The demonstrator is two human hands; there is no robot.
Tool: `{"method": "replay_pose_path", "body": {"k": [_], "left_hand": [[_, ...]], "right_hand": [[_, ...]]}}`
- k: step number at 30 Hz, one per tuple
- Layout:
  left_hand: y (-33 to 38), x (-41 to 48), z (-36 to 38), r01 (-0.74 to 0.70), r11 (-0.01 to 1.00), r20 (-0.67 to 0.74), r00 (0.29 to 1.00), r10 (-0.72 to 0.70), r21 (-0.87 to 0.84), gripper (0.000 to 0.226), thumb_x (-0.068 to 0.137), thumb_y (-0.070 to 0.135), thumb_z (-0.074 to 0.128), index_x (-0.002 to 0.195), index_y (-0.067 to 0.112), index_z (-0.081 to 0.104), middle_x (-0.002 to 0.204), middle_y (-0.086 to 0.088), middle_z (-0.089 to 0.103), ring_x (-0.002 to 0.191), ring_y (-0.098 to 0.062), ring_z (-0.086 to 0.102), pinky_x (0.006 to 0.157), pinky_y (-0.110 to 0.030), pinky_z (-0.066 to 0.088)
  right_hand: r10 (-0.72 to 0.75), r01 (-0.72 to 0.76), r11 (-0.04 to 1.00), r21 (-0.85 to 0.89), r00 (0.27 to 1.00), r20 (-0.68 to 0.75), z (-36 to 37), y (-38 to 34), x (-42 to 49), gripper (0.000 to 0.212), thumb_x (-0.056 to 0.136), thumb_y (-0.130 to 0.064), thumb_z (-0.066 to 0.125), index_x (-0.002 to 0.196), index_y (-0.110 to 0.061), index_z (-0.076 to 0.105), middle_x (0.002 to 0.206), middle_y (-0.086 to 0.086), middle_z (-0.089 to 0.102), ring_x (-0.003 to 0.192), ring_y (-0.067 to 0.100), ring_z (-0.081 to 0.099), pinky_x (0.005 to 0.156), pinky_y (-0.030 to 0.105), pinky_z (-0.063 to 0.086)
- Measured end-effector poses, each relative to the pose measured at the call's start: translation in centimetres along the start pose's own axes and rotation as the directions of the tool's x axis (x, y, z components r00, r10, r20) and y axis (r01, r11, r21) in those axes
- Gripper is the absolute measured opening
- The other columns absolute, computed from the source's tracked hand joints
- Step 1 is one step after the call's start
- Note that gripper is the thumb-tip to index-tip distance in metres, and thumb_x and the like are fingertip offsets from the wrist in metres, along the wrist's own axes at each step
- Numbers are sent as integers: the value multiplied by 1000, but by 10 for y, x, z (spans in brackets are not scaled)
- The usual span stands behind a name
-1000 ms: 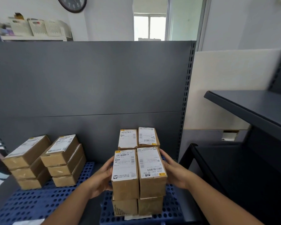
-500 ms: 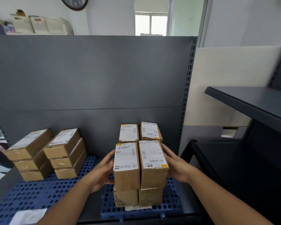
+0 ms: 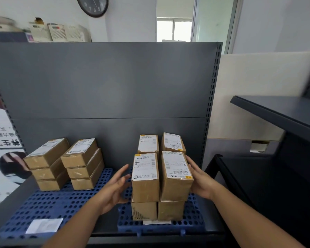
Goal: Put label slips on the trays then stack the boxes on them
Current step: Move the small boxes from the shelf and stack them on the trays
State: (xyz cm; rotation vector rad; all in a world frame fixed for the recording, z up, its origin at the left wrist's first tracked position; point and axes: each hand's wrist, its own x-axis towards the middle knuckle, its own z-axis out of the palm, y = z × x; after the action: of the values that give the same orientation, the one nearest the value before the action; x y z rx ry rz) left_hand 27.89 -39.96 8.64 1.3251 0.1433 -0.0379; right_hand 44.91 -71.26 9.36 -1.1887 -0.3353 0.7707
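We read 7, 6 and 5 on the clock [image 3: 92, 5] at twelve o'clock, and V561 on a box [image 3: 145, 169] at six.

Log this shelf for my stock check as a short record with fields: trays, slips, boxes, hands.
left tray: blue, two stacks of three boxes
left slip: white, lying at its front
right tray: blue, front pair of stacks two high, more behind
right slip: white, edge shows under front stacks
left hand: open, beside top left box, contact unclear
right hand: open, flat along top right box
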Motion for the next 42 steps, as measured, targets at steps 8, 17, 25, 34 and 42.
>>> {"method": "replay_pose_path", "body": {"k": [8,17,25,34,42], "left_hand": [[8,-6,8,-31,999,17,999,31,22,74,75,51,75,140,53,39,150,5,44,139,-27,38,98,-71,38],[13,-3,14,-34,996,57,998,29,84,72,73,57,72,138,55,39,141,12,55,131,-26,49,94,-67,45],[13,6,11,-56,997,2,998,55,45,67,83,49,60,144,47,34,145,6,50,132,-26,48,99,-71,38],[4,11,4,-37,999,-8,999,37,19,76,77,53,65,145,43,34,146,3,50,132,-28,48,100,-71,38],[4,7,9,-29,997,54,998,25,77,83,68,60,77,141,48,39,141,6,56,130,-26,51,97,-68,42]], "right_hand": [[-29,29,996,-81,1000,0,18,-2,-3,59,92,-43,64,142,-53,35,142,-5,55,129,30,51,88,55,53],[-14,13,979,-202,1000,-4,38,-10,-8,61,88,-55,61,143,-50,36,145,-1,51,136,28,41,103,60,42],[-38,40,986,-163,999,19,31,-11,-9,54,92,-52,56,142,-50,37,141,0,56,130,30,50,104,64,40],[-44,45,992,-120,999,13,24,-6,-7,50,95,-48,52,142,-50,37,140,2,57,130,31,50,104,65,39],[-39,35,984,-175,999,-15,28,6,-9,56,95,-40,61,144,-50,35,150,-9,45,132,25,47,91,53,54]]}}
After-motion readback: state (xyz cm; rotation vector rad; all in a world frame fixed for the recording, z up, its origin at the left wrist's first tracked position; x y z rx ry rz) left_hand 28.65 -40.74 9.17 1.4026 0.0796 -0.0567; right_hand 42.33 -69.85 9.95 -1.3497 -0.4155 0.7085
